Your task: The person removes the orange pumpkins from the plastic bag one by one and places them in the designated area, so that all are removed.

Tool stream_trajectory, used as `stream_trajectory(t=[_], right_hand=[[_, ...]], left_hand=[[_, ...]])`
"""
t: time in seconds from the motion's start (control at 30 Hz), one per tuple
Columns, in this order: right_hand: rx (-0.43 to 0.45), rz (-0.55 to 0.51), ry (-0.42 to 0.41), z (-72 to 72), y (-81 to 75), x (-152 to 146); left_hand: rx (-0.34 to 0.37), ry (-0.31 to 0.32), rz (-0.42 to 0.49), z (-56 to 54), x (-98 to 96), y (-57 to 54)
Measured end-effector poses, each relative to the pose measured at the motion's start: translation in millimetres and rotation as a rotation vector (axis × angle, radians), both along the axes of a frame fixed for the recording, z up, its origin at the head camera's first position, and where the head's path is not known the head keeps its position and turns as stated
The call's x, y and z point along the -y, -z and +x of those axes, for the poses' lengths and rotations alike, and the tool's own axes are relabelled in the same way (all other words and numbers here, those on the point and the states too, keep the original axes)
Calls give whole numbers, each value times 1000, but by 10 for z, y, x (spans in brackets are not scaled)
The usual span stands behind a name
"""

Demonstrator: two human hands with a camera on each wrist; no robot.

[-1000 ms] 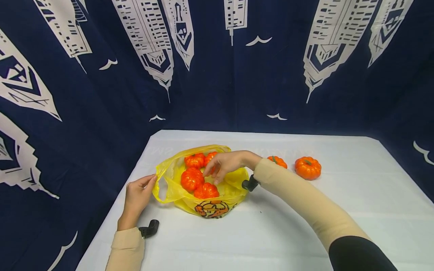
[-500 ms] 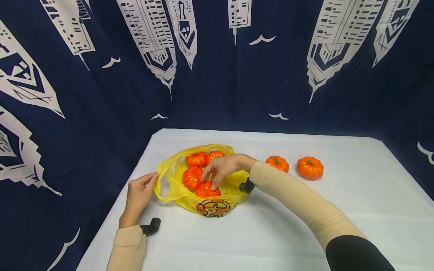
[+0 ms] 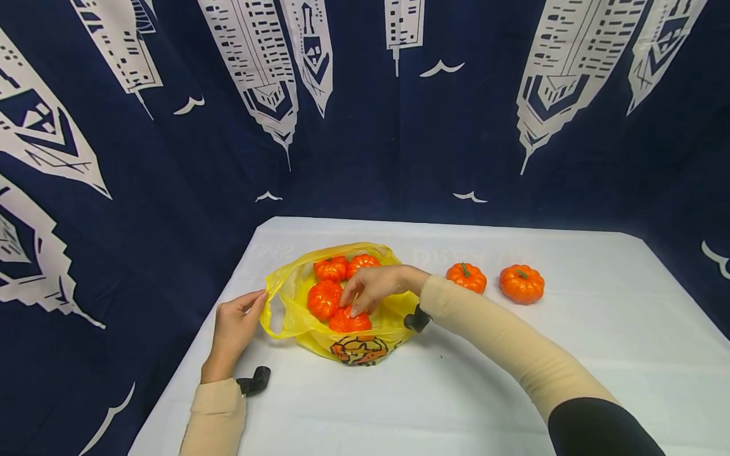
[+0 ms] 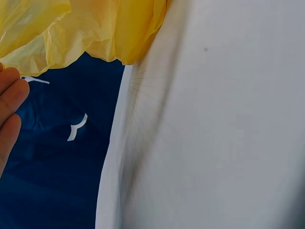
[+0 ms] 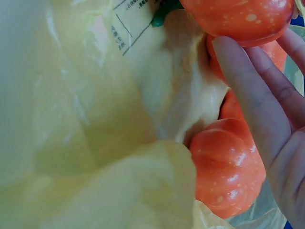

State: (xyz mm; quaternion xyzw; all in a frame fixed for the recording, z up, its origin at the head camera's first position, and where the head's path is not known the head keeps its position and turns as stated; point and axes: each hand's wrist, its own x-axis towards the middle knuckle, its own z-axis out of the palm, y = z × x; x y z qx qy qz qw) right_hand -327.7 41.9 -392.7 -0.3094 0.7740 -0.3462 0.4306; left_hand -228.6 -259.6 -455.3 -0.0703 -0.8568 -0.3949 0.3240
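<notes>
A yellow plastic bag [image 3: 293,320] lies with its mouth spread toward me, several orange toy pumpkins inside. My left hand [image 3: 232,332] pinches the loop of its handle between thumb and fingertips at the bag's left side. Inside the mouth, my right hand [image 3: 381,283] grips the front pumpkin [image 3: 358,324], thumb on its top and fingers on the far side. The right wrist view shows the fingers [image 5: 252,90] against a speckled pumpkin [image 5: 243,19] with its green stem pointing sideways. Another pumpkin [image 5: 226,167] rests below it. The left wrist view catches only fingertips beside yellow plastic.
On the white table [image 3: 456,380], two more pumpkins stand right of the bag: one [image 3: 466,277] just behind my right forearm and another [image 3: 521,284] farther right. A dark blue curtain [image 3: 371,158] with white building prints hangs behind the table and along the left.
My right hand has lowered into the bag from above the pumpkins, and its thumb and fingers have come onto the front pumpkin. The left hand keeps its hold on the bag.
</notes>
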Motion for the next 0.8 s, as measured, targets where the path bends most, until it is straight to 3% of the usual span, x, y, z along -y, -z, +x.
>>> stream_trajectory(t=[0.27,0.53,0.8], right_hand=[[58,18,44,-20,84,-14],[178,64,85,-26,140,-44],[221,87,74,-21,138,-84]], left_hand=[[22,0,9,5,-4,-12],[33,-20,-3,13,-10,-23],[13,-12,-6,11,-2,-12]])
